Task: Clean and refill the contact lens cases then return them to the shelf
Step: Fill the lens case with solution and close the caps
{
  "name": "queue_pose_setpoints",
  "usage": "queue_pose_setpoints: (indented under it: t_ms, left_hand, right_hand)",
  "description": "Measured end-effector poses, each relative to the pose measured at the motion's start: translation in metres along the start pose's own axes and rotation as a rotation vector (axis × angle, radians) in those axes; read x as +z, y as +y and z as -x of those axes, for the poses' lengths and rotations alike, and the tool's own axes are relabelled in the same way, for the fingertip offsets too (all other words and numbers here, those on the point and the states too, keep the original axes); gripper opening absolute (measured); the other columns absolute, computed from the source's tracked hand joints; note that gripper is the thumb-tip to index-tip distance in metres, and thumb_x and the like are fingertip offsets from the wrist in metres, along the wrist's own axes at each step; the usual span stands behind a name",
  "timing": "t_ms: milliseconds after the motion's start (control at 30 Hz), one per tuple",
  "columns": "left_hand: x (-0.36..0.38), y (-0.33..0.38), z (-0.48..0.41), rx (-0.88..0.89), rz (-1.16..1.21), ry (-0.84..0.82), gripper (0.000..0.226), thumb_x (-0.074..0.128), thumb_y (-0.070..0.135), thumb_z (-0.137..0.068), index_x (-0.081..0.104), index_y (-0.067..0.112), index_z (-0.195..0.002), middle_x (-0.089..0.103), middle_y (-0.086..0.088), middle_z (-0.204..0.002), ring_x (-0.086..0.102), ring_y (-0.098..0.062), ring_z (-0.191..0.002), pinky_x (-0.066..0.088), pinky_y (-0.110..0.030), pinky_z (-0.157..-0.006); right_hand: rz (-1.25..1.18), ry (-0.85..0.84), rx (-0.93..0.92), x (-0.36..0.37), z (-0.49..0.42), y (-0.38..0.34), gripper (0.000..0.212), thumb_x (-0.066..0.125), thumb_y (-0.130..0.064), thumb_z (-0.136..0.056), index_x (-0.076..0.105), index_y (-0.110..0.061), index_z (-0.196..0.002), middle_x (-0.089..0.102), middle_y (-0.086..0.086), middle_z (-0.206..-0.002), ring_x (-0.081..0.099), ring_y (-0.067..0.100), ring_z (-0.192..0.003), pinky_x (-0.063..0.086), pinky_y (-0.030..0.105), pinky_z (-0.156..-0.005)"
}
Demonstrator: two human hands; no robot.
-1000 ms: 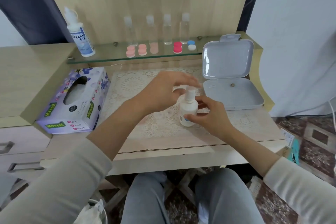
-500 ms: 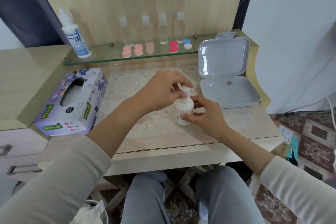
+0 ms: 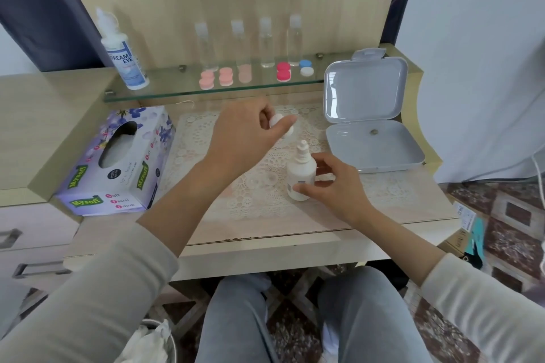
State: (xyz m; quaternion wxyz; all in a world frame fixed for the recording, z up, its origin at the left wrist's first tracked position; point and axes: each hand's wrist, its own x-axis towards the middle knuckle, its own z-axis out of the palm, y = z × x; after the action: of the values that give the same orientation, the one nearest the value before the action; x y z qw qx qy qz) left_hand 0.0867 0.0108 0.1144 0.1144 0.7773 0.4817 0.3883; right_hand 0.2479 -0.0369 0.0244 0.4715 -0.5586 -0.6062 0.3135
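Head view: the left hand [image 3: 247, 138] is raised over the lace mat [image 3: 253, 186], wrist bent, its curled fingers and thumb pinching a small white cap [image 3: 276, 121]. To its right and nearer, the right hand [image 3: 336, 188] wraps thumb and fingers round a small white bottle [image 3: 300, 174], which stands upright on the mat with its nozzle bare. The contact lens cases [image 3: 225, 76], pink, red and blue-and-white, sit in a row on the far glass shelf [image 3: 165, 91], lids on, well apart from both hands.
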Motion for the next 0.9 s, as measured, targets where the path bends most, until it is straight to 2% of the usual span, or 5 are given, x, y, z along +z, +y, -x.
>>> queue_pose_setpoints:
  t_ms: [233,500,633,767,900]
  left_hand:
    - [-0.016,-0.065,0.025,-0.238,-0.028,-0.110,0.019,0.069,0.020,-0.080,0.068,0.014,-0.098,0.060,0.005,-0.082,0.051,0.001,-0.063,0.038,0.000,-0.059]
    - [-0.009,-0.121,0.052,-0.345,-0.119,-0.177,0.027,0.068,0.009,-0.079,0.068,0.012,-0.105,0.064,-0.011,-0.103,0.054,-0.014,-0.076,0.037,-0.019,-0.075]
    - [-0.002,-0.121,0.055,-0.258,-0.163,-0.095,0.032,0.068,0.019,-0.081,0.064,0.011,-0.112,0.062,-0.009,-0.109,0.054,-0.022,-0.096,0.036,-0.023,-0.088]
    - [0.013,-0.099,0.063,-0.042,-0.102,0.103,0.028,0.056,0.032,-0.081,0.070,0.008,-0.081,0.066,-0.005,-0.080,0.053,-0.014,-0.081,0.036,-0.016,-0.077]
    - [0.037,-0.089,0.069,-0.024,-0.099,-0.053,0.037,0.064,0.040,-0.076,0.071,0.008,-0.093,0.066,-0.004,-0.091,0.051,-0.011,-0.092,0.033,-0.013,-0.083]
  right_hand:
    - [-0.066,0.021,0.049,0.005,0.002,0.004,0.046,0.082,-0.018,-0.064,0.058,-0.020,-0.103,0.062,-0.011,-0.095,0.060,0.007,-0.091,0.051,0.015,-0.075]
    - [-0.026,0.031,0.067,0.009,0.000,0.006,0.049,0.082,-0.021,-0.063,0.059,-0.017,-0.106,0.065,-0.002,-0.101,0.062,0.014,-0.094,0.052,0.033,-0.085]
    - [0.004,0.022,0.062,0.008,0.000,0.003,0.047,0.081,-0.020,-0.065,0.059,-0.019,-0.106,0.064,-0.004,-0.100,0.061,0.015,-0.094,0.051,0.030,-0.084]
    - [0.247,0.010,-0.053,0.001,-0.007,-0.003,0.049,0.080,-0.024,-0.066,0.063,-0.017,-0.111,0.059,-0.001,-0.095,0.055,0.015,-0.088,0.043,0.023,-0.081]
    - [0.474,-0.064,-0.124,-0.005,-0.019,-0.004,0.052,0.079,-0.020,-0.069,0.061,-0.015,-0.117,0.048,0.000,-0.097,0.045,0.012,-0.087,0.031,0.016,-0.072]
